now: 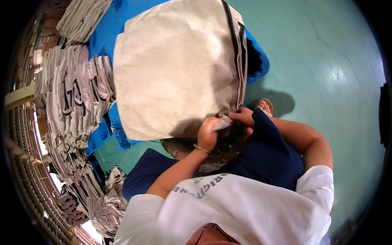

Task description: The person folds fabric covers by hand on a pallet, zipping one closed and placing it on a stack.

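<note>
A large cream woven fabric piece [171, 73], with black strips along its right edge, lies spread in front of me over a blue surface. At its near right corner, my left hand [208, 132] is closed on a bunched fold of the cloth. Just to the right, my right hand [243, 116] pinches the same corner close to the end of the black strips. The two hands are a short way apart, with a pale bit of fabric between them. Some of my fingertips are hidden by the folds.
Tall piles of folded cream fabric [75, 94] line the left side, several with dark edging. Under the cloth, the blue surface [261, 61] shows at the right and left. My legs in navy trousers [265, 159] are close below my hands. Green floor [326, 102] stretches to the right.
</note>
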`<action>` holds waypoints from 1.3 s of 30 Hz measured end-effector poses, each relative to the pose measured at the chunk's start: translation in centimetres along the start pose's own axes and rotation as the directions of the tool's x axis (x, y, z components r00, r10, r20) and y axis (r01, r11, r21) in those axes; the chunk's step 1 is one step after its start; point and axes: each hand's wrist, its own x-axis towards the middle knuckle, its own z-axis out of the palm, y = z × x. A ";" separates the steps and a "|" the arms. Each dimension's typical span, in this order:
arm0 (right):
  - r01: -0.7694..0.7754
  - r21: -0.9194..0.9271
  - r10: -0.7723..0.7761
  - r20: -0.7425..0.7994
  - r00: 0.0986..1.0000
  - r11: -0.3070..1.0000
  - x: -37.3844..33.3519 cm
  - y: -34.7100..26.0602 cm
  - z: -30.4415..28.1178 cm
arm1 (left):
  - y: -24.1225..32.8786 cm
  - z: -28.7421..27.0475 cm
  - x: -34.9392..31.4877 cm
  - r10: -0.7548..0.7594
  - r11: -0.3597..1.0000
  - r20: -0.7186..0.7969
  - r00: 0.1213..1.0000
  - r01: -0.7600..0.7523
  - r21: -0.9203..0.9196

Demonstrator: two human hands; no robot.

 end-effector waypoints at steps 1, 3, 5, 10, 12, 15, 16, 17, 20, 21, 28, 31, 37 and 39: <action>-0.082 0.057 0.071 0.166 0.984 0.995 0.1 0.0 -0.3 | 0.1 -0.5 0.0 -0.084 0.996 -0.039 0.996 0.083 -0.037; -0.056 0.099 0.037 0.186 0.982 0.994 -0.2 -0.2 0.2 | 0.4 -1.8 0.2 -0.207 0.974 -0.122 0.971 0.193 -0.121; -0.055 0.152 0.026 0.187 0.982 0.987 0.6 1.3 -0.3 | 0.6 -2.7 0.7 -0.256 0.948 -0.181 0.950 0.210 -0.239; -0.128 -0.040 0.126 -0.041 0.991 0.991 0.2 0.7 0.5 | 1.0 -4.2 2.1 -0.237 0.900 -0.272 0.932 0.106 -0.423; -0.235 -0.065 0.236 0.012 0.972 0.970 0.0 -0.3 0.3 | 2.0 -4.7 2.2 -0.205 0.932 -0.262 0.943 0.107 -0.346; -0.343 0.279 0.271 0.267 0.925 0.897 -0.5 -0.7 0.6 | 3.2 -5.3 2.3 -0.054 0.986 -0.237 0.970 0.014 -0.167; -0.343 0.290 0.233 0.354 0.906 0.894 -0.8 -0.9 0.5 | 3.7 -5.6 2.3 0.048 0.993 -0.216 0.975 -0.070 -0.093; -0.343 0.300 0.192 0.436 0.879 0.890 -1.3 -1.3 0.2 | 4.2 -5.8 2.4 0.149 0.988 -0.188 0.971 -0.155 -0.021; -0.349 0.341 0.102 0.573 0.813 0.873 -3.6 -4.0 0.1 | 6.1 -6.3 2.0 0.347 0.915 -0.114 0.931 -0.310 0.260; -0.349 0.360 0.075 0.595 0.800 0.865 -4.1 -4.6 0.2 | 6.6 -6.2 1.9 0.398 0.870 -0.098 0.912 -0.342 0.354; -0.371 0.444 -0.091 0.732 0.675 0.816 -3.1 -3.8 0.2 | 6.4 -6.6 0.9 0.454 0.777 0.101 0.885 -0.448 0.442; -0.320 0.483 -0.183 0.739 0.649 0.815 -3.2 -3.9 0.3 | 7.3 -6.4 0.8 0.423 0.817 0.104 0.900 -0.428 0.385; -0.194 0.596 -0.285 0.613 0.737 0.779 -2.6 -6.5 1.0 | 5.2 -8.2 2.1 0.212 0.958 -0.255 0.943 -0.149 0.245; -0.025 0.506 -0.252 0.472 0.845 0.862 -1.0 -5.4 -0.4 | 5.7 -10.2 3.4 -0.075 0.997 -0.434 0.898 0.066 -0.037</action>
